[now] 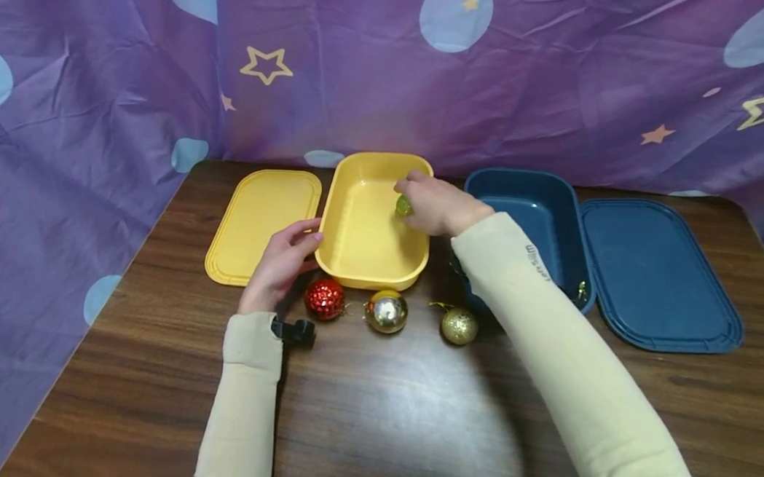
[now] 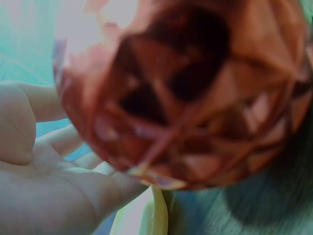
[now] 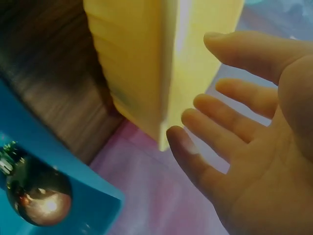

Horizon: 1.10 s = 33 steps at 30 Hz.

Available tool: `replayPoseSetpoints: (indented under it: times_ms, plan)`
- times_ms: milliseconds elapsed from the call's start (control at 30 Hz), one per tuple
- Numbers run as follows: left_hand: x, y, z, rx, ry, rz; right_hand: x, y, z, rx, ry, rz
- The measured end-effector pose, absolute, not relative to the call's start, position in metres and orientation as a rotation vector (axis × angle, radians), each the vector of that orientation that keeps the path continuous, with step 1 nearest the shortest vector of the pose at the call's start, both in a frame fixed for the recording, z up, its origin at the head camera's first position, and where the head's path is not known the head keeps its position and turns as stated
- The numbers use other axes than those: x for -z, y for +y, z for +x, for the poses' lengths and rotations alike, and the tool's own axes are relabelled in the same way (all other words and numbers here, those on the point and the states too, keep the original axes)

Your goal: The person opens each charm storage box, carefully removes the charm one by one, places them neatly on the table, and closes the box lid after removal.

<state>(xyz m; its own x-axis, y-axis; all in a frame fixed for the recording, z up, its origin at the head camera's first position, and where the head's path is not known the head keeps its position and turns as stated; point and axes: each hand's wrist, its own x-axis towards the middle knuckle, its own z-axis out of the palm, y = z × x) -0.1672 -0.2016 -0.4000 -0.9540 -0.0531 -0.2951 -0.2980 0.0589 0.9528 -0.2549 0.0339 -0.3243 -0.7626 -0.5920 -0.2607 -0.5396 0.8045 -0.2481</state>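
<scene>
My right hand (image 1: 443,206) is over the right side of the yellow container (image 1: 330,228). Its fingers are spread with nothing between them in the right wrist view. A small green bauble (image 1: 404,205) shows just below those fingers in the head view. At the container's left wall, my left hand (image 1: 285,258) has its fingers extended beside the rim. Close to the left wrist lies a red faceted bauble (image 1: 324,298), which fills much of the left wrist view. A shiny gold bauble (image 1: 387,312) and a glittery gold bauble (image 1: 459,326) lie on the table.
A blue container (image 1: 530,180) stands on the right, partly hidden by my right arm; a shiny bauble (image 3: 39,191) is inside it. The yellow lid (image 1: 265,220) lies left, the blue lid (image 1: 662,274) far right. A purple cloth (image 1: 366,70) hangs behind the table.
</scene>
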Motion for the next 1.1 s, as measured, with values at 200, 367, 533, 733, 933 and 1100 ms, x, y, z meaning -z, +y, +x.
replayPoseSetpoints:
  times_ms: [200, 367, 533, 733, 933, 1100]
  plan:
    - [0.399, -0.201, -0.167, -2.006, 2.142, -0.372, 0.334, 0.031, -0.258, 0.213, 2.669, -0.83]
    - [0.398, -0.201, -0.167, -2.001, 2.149, -0.372, 0.338, 0.027, -0.259, 0.147, 2.637, -0.799]
    - [0.398, -0.201, -0.167, -1.991, 2.154, -0.37, 0.339, 0.025, -0.259, 0.088, 2.568, -0.768]
    - [0.398, -0.201, -0.167, -1.992, 2.151, -0.368, 0.341, 0.024, -0.258, 0.072, 2.575, -0.776]
    - [0.398, -0.2, -0.166, -2.003, 2.145, -0.364, 0.342, 0.024, -0.255, 0.103, 2.592, -0.805]
    - [0.398, -0.201, -0.167, -2.005, 2.144, -0.362, 0.342, 0.023, -0.253, 0.103, 2.594, -0.82]
